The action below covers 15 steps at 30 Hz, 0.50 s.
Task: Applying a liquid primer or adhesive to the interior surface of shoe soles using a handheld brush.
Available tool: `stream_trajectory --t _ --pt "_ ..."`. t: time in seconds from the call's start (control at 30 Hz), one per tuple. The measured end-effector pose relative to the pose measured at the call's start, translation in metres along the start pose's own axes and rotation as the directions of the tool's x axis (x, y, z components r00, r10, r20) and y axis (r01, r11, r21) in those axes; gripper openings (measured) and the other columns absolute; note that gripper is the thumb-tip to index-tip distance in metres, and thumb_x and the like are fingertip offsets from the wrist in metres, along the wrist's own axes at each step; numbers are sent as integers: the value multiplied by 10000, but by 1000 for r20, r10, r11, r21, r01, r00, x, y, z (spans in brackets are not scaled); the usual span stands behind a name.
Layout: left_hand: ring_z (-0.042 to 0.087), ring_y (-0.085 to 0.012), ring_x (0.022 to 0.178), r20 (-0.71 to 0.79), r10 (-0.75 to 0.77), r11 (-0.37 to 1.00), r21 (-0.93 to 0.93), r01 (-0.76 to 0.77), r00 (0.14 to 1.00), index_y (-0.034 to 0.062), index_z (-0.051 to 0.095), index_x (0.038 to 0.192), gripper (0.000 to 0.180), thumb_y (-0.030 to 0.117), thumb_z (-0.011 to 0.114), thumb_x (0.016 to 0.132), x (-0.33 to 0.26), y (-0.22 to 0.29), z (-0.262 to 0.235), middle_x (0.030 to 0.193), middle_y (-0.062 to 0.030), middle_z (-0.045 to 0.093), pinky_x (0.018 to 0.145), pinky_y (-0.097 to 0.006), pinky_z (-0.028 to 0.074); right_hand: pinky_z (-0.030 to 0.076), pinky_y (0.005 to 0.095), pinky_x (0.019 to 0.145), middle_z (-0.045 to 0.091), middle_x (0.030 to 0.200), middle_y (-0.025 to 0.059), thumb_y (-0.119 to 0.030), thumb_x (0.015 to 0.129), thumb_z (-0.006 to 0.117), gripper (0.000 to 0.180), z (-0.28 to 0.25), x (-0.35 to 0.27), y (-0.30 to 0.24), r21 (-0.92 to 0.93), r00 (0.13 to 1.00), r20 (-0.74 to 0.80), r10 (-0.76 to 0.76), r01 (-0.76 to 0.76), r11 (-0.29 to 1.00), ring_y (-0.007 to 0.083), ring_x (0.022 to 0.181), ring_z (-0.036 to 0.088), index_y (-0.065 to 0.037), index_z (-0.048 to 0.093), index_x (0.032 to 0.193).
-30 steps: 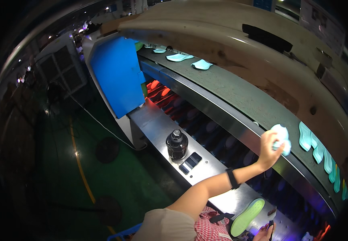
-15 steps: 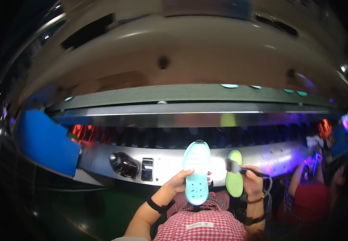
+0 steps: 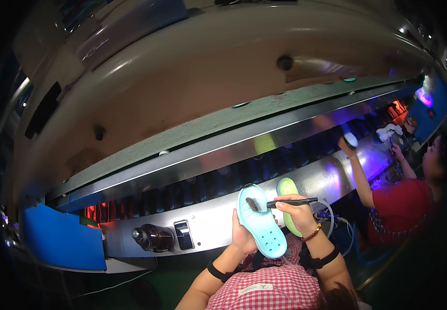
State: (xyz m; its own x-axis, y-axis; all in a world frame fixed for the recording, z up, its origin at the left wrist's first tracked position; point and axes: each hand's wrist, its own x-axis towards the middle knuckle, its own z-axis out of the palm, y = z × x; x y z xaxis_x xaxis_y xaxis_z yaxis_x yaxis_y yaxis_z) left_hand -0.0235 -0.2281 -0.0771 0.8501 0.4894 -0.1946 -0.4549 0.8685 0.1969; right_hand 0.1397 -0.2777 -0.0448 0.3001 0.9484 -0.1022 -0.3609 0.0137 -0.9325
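Note:
A light blue shoe sole [image 3: 268,235] with small holes in its lower part is tilted in front of my body. My left hand [image 3: 242,238] is closed around its left edge, some fingers hidden behind it. My right hand [image 3: 298,213] grips the black handle of a flat brush [image 3: 287,203]. The dark bristles lie over the upper part of the sole's face and appear to touch it. Beyond my right hand, a lime green sole [image 3: 287,189] rests against the metal ledge, partly covered by that hand.
On the metal ledge [image 3: 213,227] to the left are a dark bottle [image 3: 153,238] and a black phone [image 3: 183,235]. Dark rollers [image 3: 202,189] run behind it, below a large machine hood. A co-worker in red [image 3: 401,206] sits at the right. Cables hang near my right arm.
My right hand has brought the brush left onto the light blue sole, which now tilts. My view has turned right. The co-worker's hand now holds a pale piece above the rollers.

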Motion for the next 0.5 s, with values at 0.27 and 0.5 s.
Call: stream_trajectory --t 0.27,0.5 --pt "467 -299 1100 -192 218 970 148 -192 957 101 384 1263 741 656 145 834 25 -13 -6 1221 -127 458 958 -449 355 486 263 699 650 857 132 -83 731 644 192 32 6 -19 -539 921 149 -360 381 751 179 787 632 -4 640 906" --pt "549 -315 955 -155 251 956 192 -220 956 75 432 1210 774 683 163 813 15 20 -8 1052 -147 555 863 -475 432 482 298 631 652 774 126 -113 723 632 169 3 -30 -38 -640 848 530 22 383 667 227 679 639 -22 654 863"
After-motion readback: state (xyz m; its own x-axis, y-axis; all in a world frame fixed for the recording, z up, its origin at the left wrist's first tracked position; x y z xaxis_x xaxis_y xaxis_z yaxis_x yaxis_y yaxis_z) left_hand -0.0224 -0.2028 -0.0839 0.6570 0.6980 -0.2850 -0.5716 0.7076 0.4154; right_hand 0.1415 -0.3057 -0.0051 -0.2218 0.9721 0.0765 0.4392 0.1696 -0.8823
